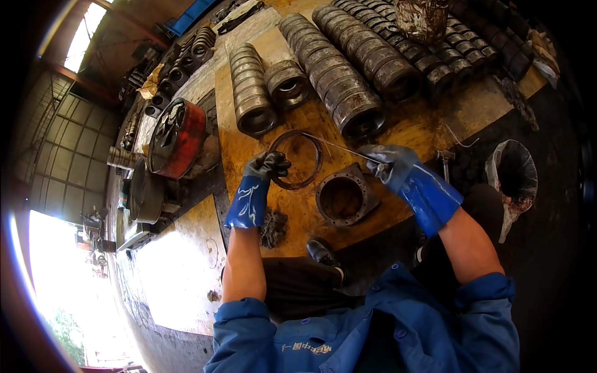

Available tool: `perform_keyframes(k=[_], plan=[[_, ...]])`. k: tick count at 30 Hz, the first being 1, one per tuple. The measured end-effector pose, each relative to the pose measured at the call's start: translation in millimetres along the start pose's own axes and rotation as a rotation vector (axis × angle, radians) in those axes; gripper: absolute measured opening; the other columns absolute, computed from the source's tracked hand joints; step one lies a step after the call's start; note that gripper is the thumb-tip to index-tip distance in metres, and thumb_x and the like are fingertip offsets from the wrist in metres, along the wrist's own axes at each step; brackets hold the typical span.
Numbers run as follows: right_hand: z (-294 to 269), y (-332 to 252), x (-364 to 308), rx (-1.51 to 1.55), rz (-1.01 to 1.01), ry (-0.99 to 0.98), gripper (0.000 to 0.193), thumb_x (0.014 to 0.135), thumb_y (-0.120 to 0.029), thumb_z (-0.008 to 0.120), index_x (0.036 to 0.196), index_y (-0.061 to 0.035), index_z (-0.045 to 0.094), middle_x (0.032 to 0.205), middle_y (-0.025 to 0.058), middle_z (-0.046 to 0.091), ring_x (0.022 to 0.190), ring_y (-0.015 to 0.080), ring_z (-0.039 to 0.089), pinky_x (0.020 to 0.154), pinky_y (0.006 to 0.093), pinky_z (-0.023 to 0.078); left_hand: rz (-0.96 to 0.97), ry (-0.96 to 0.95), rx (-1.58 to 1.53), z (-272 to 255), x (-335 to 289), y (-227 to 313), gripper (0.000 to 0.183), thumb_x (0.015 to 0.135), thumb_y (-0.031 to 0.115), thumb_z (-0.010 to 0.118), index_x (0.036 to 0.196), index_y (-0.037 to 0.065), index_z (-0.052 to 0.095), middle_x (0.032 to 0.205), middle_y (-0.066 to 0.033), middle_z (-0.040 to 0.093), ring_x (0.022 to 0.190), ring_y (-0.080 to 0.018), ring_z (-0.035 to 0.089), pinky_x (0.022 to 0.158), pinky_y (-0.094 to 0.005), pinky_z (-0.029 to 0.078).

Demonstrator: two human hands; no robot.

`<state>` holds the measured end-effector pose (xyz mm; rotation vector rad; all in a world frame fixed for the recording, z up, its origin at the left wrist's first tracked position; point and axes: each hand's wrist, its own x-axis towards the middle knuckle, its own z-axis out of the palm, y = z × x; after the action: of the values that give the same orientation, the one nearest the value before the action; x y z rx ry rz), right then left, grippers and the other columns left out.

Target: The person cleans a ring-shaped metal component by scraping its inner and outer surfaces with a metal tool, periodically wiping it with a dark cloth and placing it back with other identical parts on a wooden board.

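Head camera: I have the left grip (268, 165), in a blue-cuffed glove with dark fingers, curled closed on the left side of a thin ring (321, 160); the fingers cover that stretch, so I can't make out how the thumb meets it. The right grip (387, 166) is folded around the near end of a slender rod (339, 145), hiding that end from me. The rod slants up and left to the ring's upper edge; whether its tip touches, I can't tell. The ring is dark brown, narrow and roundish, held over the yellow board (295, 214) between my two gloves. To its lower right lies a metal flange (368, 202), its round bore deep in shadow. Below the left glove sits a tangled clump (273, 229), too murky to identify. Farther out, stacked metal cylinders (333, 81) run away from me, the rows at upper right sinking into darkness. A red drum (194, 137) stands to the left.
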<state>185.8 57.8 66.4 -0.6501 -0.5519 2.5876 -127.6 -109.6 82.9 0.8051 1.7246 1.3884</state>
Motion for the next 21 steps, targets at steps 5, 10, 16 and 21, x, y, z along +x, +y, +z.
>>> perform_keyframes(k=[5, 10, 16, 21], plan=[[-32, 0, 23, 0.101, 0.087, -0.193, 0.032, 0.086, 0.005, 0.05, 0.116, 0.0148, 0.05, 0.088, 0.0176, 0.058, 0.071, 0.0192, 0.058, 0.061, 0.0267, 0.049, 0.101, 0.072, -0.128, 2, -2, 9, 0.027, 0.092, 0.02, 0.06, 0.101, -0.005, 0.064, 0.085, -0.0161, 0.068, 0.07, -0.026, 0.067, 0.061, -0.0376, 0.057], [-1, 6, 8, -1.226, -0.181, 0.112, 0.019, 0.092, -0.014, 0.058, 0.106, -0.0013, 0.063, 0.08, 0.0066, 0.067, 0.066, 0.01, 0.062, 0.052, 0.0258, 0.05, 0.115, 0.143, -0.22, 0, -3, 11, 0.023, 0.092, 0.019, 0.06, 0.099, -0.003, 0.064, 0.087, -0.0154, 0.067, 0.073, -0.0283, 0.068, 0.062, -0.0397, 0.058], [-4, 16, 7, -0.933, -0.096, -0.017, 0.021, 0.093, -0.022, 0.059, 0.099, -0.0017, 0.064, 0.078, 0.0071, 0.067, 0.059, 0.0117, 0.062, 0.051, 0.0279, 0.053, 0.158, 0.238, -0.351, 9, -8, 17, 0.02, 0.092, 0.017, 0.06, 0.097, -0.002, 0.065, 0.086, -0.0152, 0.067, 0.075, -0.0299, 0.068, 0.063, -0.041, 0.059], [-11, 32, 31, -0.48, 0.027, 0.062, 0.024, 0.093, -0.023, 0.06, 0.097, 0.0004, 0.063, 0.081, 0.0094, 0.067, 0.063, 0.0134, 0.064, 0.053, 0.0265, 0.054, 0.195, 0.238, -0.409, 7, -8, 19, 0.019, 0.093, 0.016, 0.059, 0.096, -0.001, 0.065, 0.087, -0.0141, 0.067, 0.075, -0.0302, 0.068, 0.064, -0.0422, 0.059]])
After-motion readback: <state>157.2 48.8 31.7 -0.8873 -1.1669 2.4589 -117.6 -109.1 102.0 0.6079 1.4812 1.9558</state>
